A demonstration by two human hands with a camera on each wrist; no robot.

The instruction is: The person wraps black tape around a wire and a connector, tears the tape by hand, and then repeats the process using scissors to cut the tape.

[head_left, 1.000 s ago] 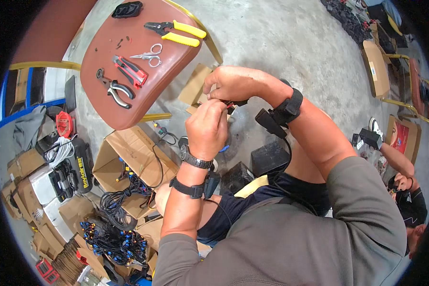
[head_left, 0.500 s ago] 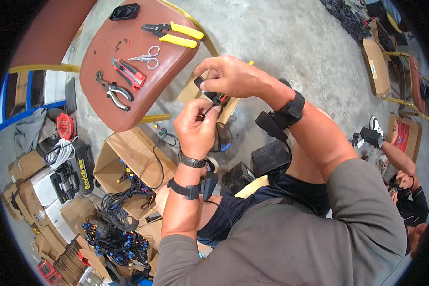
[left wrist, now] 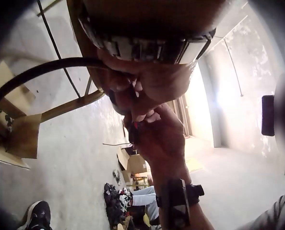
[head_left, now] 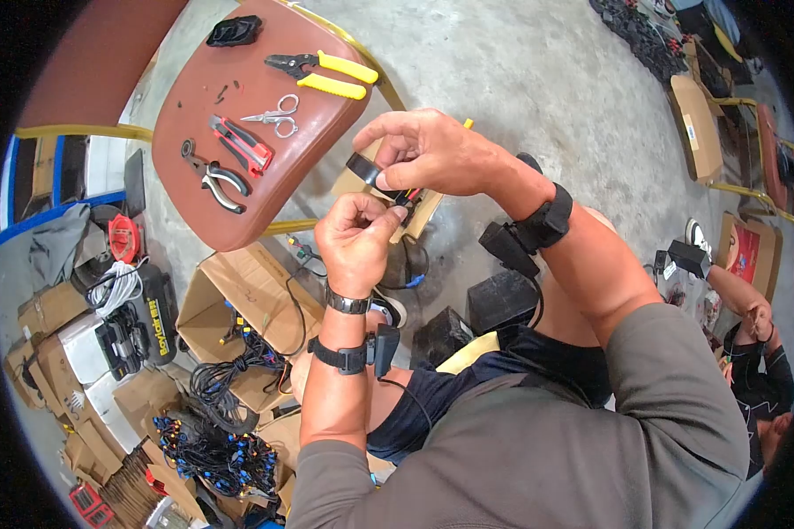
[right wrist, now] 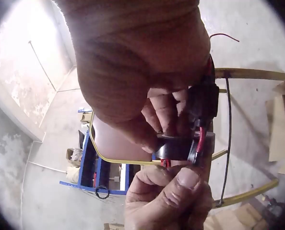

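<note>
In the head view my left hand [head_left: 355, 242] pinches a black cable with thin red and black wires [right wrist: 200, 139] between thumb and forefinger. My right hand [head_left: 439, 157] is just above and beyond it, its thumb and fingers gripping a roll of black tape [head_left: 362, 167]. The right wrist view shows the tape's shiny black band right beside the wires, close over the left fingertips. A thick black cable [left wrist: 46, 67] curves away from the left hand in the left wrist view. The joint in the wires is partly hidden by fingers.
Ahead, a brown chair seat [head_left: 181, 198] holds pliers [head_left: 216, 181], a red utility knife [head_left: 243, 145], scissors [head_left: 276, 115] and yellow-handled wire strippers [head_left: 326, 73]. An open cardboard box [head_left: 256, 282] and bundled cables [head_left: 212, 450] are at the left. Another person [head_left: 759, 379] sits at the right.
The hands, close together a second ago, have drawn slightly apart. The left hand has moved back and left with the cable; the tape roll in the right hand has come into sight.
</note>
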